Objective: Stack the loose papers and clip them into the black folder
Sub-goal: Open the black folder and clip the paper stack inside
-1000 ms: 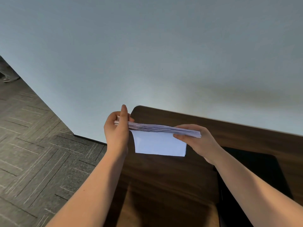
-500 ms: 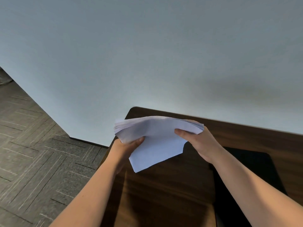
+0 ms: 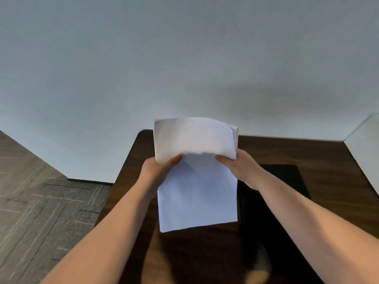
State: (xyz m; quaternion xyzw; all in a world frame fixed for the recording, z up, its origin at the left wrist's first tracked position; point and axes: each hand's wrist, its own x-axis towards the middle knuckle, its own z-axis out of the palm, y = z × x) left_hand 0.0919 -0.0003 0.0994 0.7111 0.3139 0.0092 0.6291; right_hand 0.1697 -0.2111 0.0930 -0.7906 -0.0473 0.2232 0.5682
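I hold a stack of white papers (image 3: 194,140) upright above the dark wooden table (image 3: 328,158), its face turned toward me. My left hand (image 3: 158,171) grips the stack's left side and my right hand (image 3: 240,167) grips its right side, thumbs on the front. One front sheet (image 3: 196,199) hangs down longer than the rest, below both hands. The black folder (image 3: 287,181) lies flat on the table to the right, partly hidden behind my right forearm and the papers.
A plain pale wall (image 3: 184,58) rises right behind the table. The table's left edge drops to a grey patterned carpet floor (image 3: 41,201). A white surface (image 3: 367,146) shows at the far right edge.
The stack has turned from lying edge-on and level to standing upright facing me. My left hand shifted from the stack's end to its left side. The view has swung right.
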